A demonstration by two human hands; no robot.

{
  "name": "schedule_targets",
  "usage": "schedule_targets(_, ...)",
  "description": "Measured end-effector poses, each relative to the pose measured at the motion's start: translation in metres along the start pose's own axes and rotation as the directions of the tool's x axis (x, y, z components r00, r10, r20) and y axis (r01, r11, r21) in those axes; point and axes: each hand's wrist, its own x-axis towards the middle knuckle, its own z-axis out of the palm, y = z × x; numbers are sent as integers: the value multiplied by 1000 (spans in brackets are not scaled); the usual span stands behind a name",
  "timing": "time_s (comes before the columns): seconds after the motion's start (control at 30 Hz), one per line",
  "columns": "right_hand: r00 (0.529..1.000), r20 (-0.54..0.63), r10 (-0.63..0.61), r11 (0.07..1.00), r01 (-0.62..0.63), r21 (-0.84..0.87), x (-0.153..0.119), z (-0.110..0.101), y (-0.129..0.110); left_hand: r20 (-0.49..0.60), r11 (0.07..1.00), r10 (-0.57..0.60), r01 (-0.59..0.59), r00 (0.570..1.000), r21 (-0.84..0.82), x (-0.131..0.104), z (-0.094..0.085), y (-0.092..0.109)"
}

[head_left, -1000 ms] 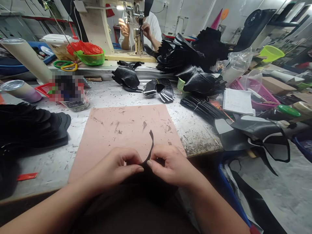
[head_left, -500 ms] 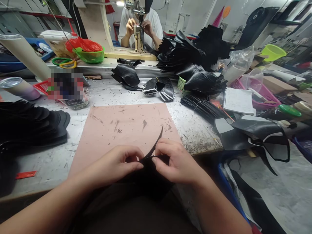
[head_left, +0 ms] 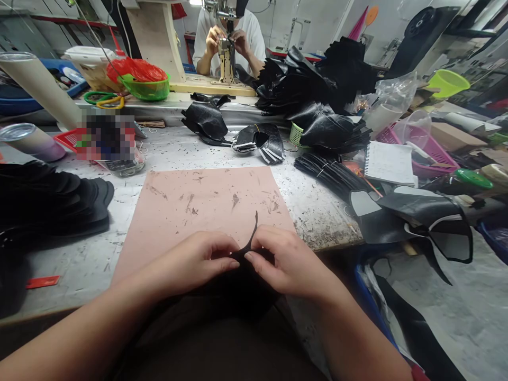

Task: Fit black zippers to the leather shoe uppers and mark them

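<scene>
At the table's front edge, my left hand [head_left: 206, 256] pinches the edge of a black leather piece [head_left: 242, 280] between thumb and fingers. Close beside it, my right hand [head_left: 278, 257] is closed on the same piece, thumb towards the left. A thin black strip [head_left: 254, 227] sticks up between the two hands, its free tip curving over a pink mat [head_left: 190, 196]. Most of the leather hangs below my hands and blends into the dark area at my lap, so its shape is hard to make out.
Stacked black pieces [head_left: 55, 206] lie at the left. Leather parts [head_left: 260, 143] and a tied bundle [head_left: 331, 172] sit behind the mat, with a notebook [head_left: 389, 161] at the right. Across the table, a person [head_left: 250, 39] works at a sewing machine [head_left: 227, 58].
My left hand has shifted slightly right, closer to my right hand. The strip's free tip has moved left and a little lower, standing more upright.
</scene>
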Motion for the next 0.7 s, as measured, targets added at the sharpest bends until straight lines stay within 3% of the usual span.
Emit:
schedule_targets(0.13,1000,4,-18,1000,18,13,1,-2,-1,-63,1000,19,-20,998,-19,3,3,0)
schedule_targets(0.33,1000,27,-5,994,2,107,3,-4,0,4,991,-30,30,1000,-133,1,1,3)
schedule_targets(0.5,995,86,-43,986,28,163,4,-7,6,36,997,28,-26,999,-73,1,-1,3)
schedule_targets(0.7,991,131,-11,997,0,82,8,-7,5,63,999,42,-43,997,21,3,-5,8)
